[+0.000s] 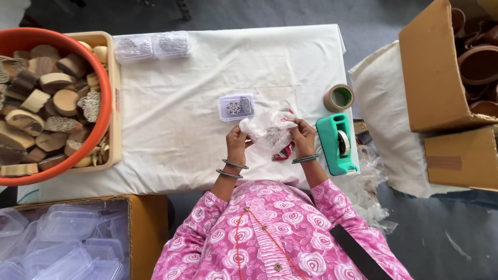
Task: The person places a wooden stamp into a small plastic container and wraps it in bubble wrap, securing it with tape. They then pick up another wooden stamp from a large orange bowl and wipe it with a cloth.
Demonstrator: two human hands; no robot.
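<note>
A white cloth-covered table fills the overhead view, with a person in a pink rose-patterned top seated at its near edge. To the left sits a large orange tub heaped with carved wooden blocks, resting on a cream tray. At the right, on the grey floor, stand open cardboard boxes holding brown clay pots. A box at lower left holds stacked clear plastic containers. A teal tape dispenser lies on the table's right edge, a roll of brown tape just beyond it.

At the table's near centre, both hands work a crumpled clear plastic bag: the left hand has its fingers closed on the bag's left side, and the right hand pinches its right side, the bag raised just above the cloth between them. Something red shows under the bag; what it is cannot be told. A small clear lidded box with a patterned piece inside lies just beyond the bag, near the left hand. Two more clear lidded boxes sit at the table's far edge.
</note>
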